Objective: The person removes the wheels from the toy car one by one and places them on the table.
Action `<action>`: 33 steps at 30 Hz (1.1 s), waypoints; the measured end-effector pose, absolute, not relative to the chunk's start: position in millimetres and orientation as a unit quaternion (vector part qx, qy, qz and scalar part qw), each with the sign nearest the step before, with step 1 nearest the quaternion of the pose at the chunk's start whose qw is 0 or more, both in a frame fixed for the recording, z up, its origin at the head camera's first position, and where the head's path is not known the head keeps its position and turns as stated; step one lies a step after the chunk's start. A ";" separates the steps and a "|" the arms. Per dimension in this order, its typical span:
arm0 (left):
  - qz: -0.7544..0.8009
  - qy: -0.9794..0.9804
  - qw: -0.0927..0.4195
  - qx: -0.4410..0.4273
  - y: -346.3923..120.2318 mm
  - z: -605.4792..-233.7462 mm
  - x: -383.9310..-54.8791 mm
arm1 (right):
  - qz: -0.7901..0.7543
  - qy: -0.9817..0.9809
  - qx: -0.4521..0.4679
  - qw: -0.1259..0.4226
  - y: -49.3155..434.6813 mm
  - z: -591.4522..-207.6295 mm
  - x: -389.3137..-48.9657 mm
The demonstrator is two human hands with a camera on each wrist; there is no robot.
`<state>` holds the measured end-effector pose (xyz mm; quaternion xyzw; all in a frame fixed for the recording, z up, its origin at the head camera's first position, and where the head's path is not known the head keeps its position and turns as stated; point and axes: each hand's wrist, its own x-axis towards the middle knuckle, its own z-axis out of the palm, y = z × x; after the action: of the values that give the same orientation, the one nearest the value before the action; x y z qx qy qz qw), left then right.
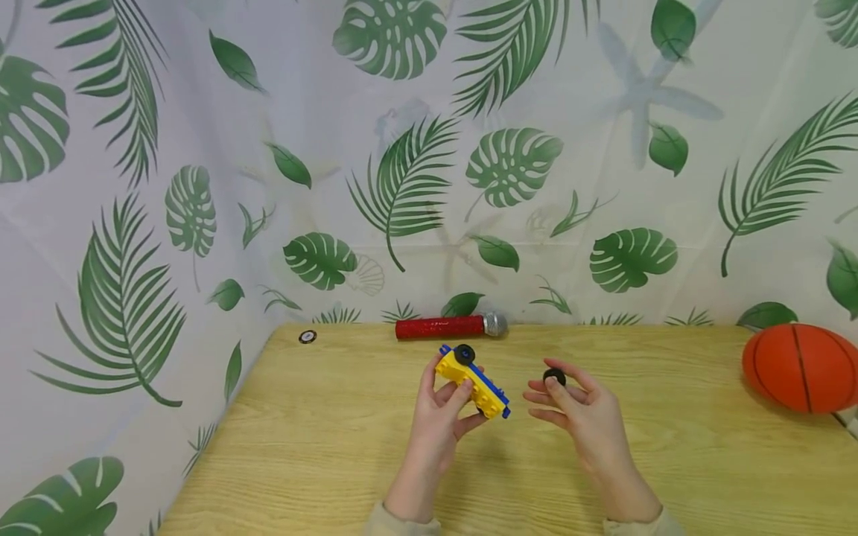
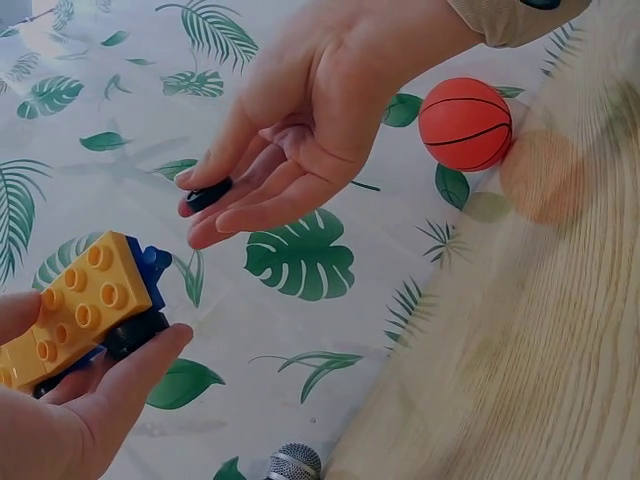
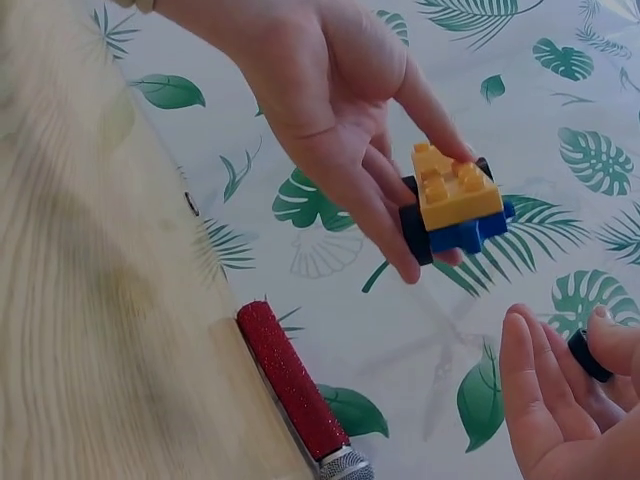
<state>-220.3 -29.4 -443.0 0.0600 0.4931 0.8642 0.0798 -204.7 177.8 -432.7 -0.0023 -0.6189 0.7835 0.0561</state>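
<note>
A yellow and blue building-block toy car [image 1: 472,383] is pinched in my left hand [image 1: 436,420], held tilted above the table. Round studs cover its yellow side in the left wrist view, and a black wheel [image 1: 464,354] sits at its upper end. In the right wrist view, several black wheels show on the car [image 3: 460,205], partly hidden by fingers. My right hand [image 1: 593,420] pinches a small loose black wheel [image 1: 554,377] between thumb and fingers. This wheel [image 2: 208,194] is apart from the car, a short gap to its right in the head view.
A red microphone [image 1: 439,327] with a silver head lies at the back edge of the wooden table [image 1: 302,447]. Left of it is a small round chip [image 1: 307,336]. An orange basketball [image 1: 804,372] rests at the far right. Leaf-printed cloth [image 1: 429,246] hangs behind and at left.
</note>
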 end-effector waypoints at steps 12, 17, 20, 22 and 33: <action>0.866 0.491 0.084 0.049 -29.8 -441.4 -221.0 | 0.768 -0.639 -0.037 0.027 190.7 -440.8 -211.5; 0.868 0.486 0.086 0.061 -31.7 -440.6 -220.9 | 0.738 -0.674 -0.029 -0.010 196.6 -443.0 -215.8; 0.866 0.490 0.083 0.061 -32.6 -440.3 -220.7 | 0.728 -0.685 -0.022 -0.021 200.6 -444.6 -218.9; 0.864 0.494 0.083 0.060 -33.0 -440.2 -220.7 | 0.729 -0.683 -0.024 -0.024 202.9 -446.4 -220.6; 0.861 0.497 0.088 0.066 -34.6 -441.4 -219.6 | 0.669 -0.742 -0.028 -0.026 211.1 -468.6 -228.8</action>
<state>-219.6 -34.6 -441.4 0.0658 0.4967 0.8610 0.0875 -228.8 211.1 -468.6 -0.0277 -0.7423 0.6690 -0.0258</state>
